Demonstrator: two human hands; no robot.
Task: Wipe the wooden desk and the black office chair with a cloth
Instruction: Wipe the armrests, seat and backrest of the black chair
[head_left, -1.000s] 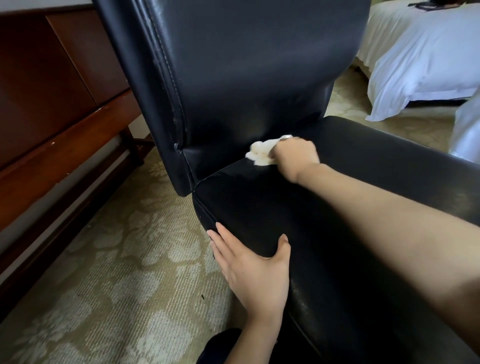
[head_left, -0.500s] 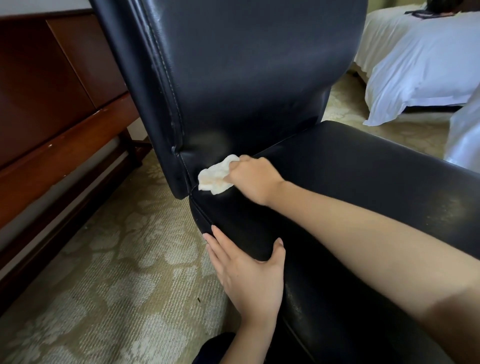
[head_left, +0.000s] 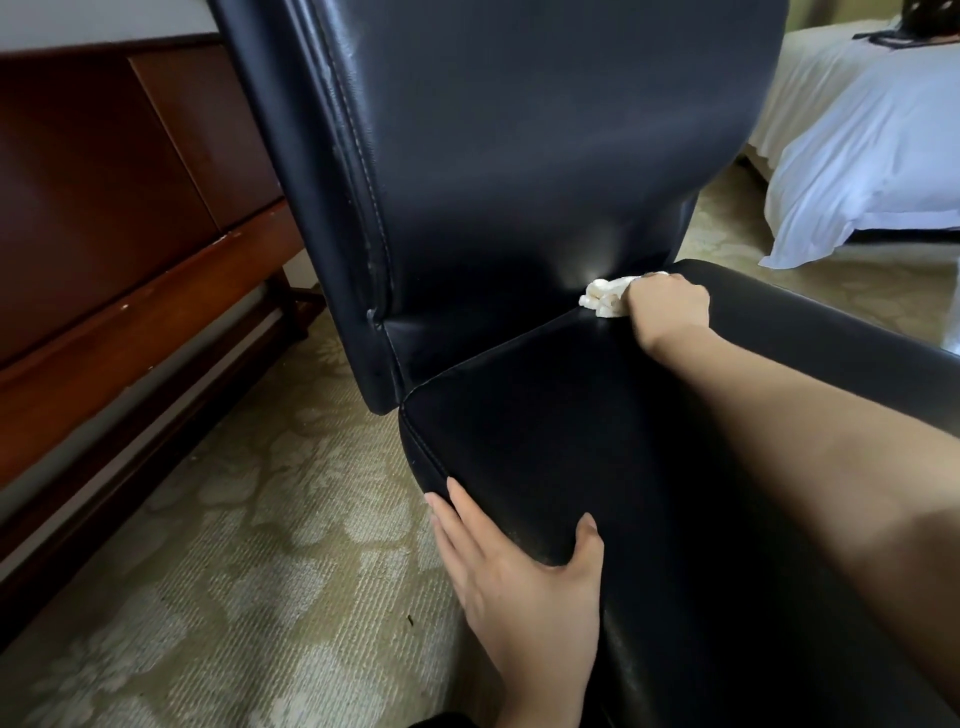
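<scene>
- While the right hand (head_left: 670, 306) bunches a crumpled white cloth (head_left: 605, 300), its fingers curl over the wad, tips hidden under the knuckles; only the cloth's end pokes out beyond them.
- That cloth lies in the crease where seat meets backrest of the black leather office chair (head_left: 519, 182), whose top and base are cut off.
- Left hand (head_left: 519, 577): fingers straight, laid flat against the seat's side edge, thumb spread on top, holding nothing.
- Well left of those fingers, the reddish-brown wooden desk (head_left: 104, 208) shows only panels and rails; its tabletop is out of frame.
- Patterned beige carpet (head_left: 234, 571) lies below the left fingers.
- Beyond the right fingers, a bed with white bedding (head_left: 857, 156) is partly cut off.
</scene>
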